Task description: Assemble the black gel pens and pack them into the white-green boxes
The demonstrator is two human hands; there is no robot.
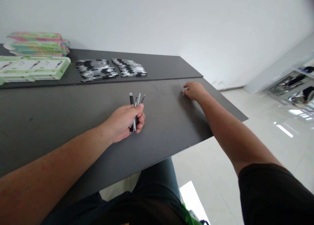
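Note:
My left hand (130, 120) is closed around a small bunch of pen parts (134, 122) above the grey table (80, 115). Out of the top of the fist stick a black piece with a pale end, clear or silvery pieces and a thin refill with a pointed tip. Their lower ends show below the thumb. Further right, my right hand (194, 91) reaches low over the tabletop near its right end. Its fingers are slightly bent and apart, and I make out nothing held in them.
Two rows of black-and-clear pens, the left row (95, 69) and the right row (129, 67), lie on the raised back strip. Pale green boxes (46, 68) and a stack of colourful packs (39, 43) stand at the left. A white wall (127, 19) rises behind.

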